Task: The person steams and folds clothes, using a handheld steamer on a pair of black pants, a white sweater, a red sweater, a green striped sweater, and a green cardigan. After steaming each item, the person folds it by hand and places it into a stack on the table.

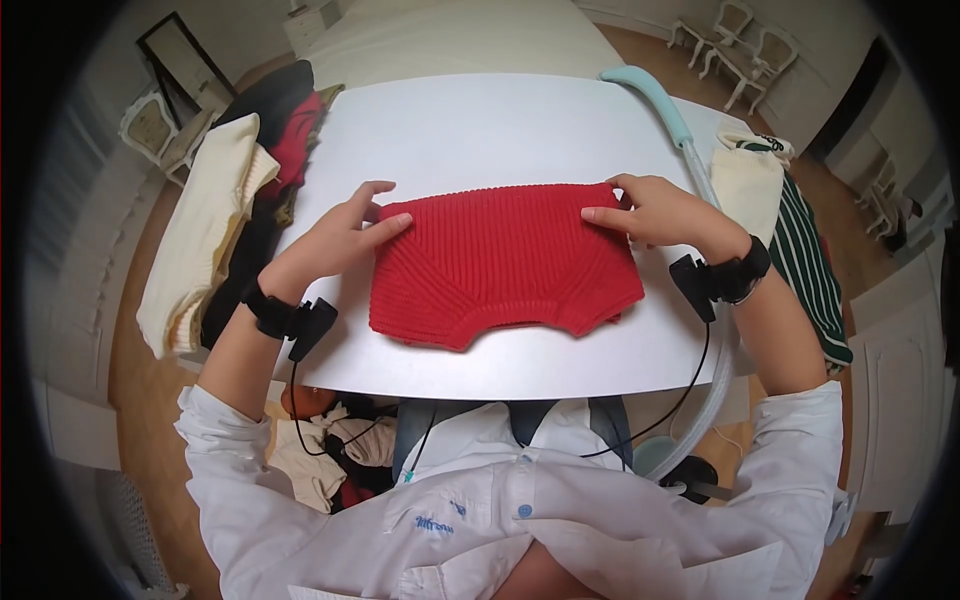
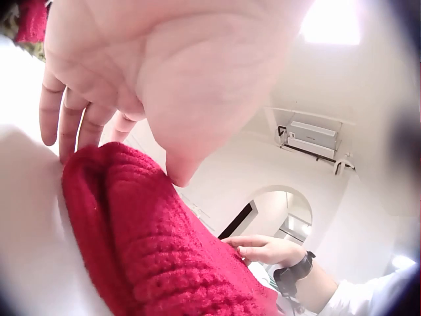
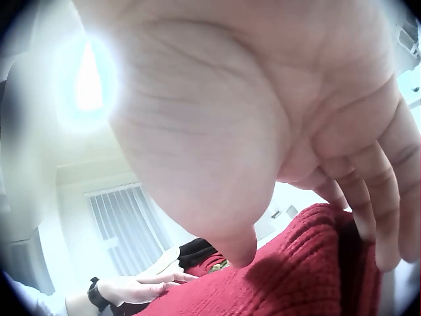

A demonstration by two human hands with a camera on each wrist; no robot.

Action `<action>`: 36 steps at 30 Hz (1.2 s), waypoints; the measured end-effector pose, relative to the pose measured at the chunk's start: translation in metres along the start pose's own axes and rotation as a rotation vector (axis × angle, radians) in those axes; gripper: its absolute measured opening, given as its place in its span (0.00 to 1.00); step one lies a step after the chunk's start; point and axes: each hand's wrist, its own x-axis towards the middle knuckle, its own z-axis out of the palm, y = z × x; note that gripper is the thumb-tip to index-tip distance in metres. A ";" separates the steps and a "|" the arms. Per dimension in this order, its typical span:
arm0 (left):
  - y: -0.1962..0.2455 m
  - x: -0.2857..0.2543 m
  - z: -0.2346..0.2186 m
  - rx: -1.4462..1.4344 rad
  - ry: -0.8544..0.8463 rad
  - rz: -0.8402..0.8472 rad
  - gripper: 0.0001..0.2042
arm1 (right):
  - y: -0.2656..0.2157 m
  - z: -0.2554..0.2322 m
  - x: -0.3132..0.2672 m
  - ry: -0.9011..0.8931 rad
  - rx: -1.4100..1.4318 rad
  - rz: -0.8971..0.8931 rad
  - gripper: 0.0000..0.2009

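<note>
A red ribbed knit sweater, folded into a compact shape, lies on the white table with its curved neckline toward the person. At its far left corner is the left hand, thumb over the knit and fingers extended past the edge. In the left wrist view, those fingers reach down beside the folded edge. The right hand is at the far right corner, its thumb on top of the knit. In the right wrist view, its fingers lie fairly straight along the sweater's side.
Cream knitwear and dark and red garments are piled on the table's left side. To the right lie a cream garment and a green striped one. A pale blue handle with a hose runs along the right side. Cables hang from both wrists.
</note>
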 end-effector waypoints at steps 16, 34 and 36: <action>-0.004 -0.062 0.009 -0.245 -0.044 -0.109 0.32 | -0.003 0.005 -0.003 -0.250 0.066 -0.165 0.40; -0.029 -0.210 -0.033 -0.307 0.740 0.057 0.23 | -0.223 -0.006 0.017 0.164 0.250 -1.027 0.24; -0.041 -0.228 -0.069 -0.353 1.082 0.045 0.22 | -0.275 -0.022 0.044 0.299 0.382 -1.297 0.23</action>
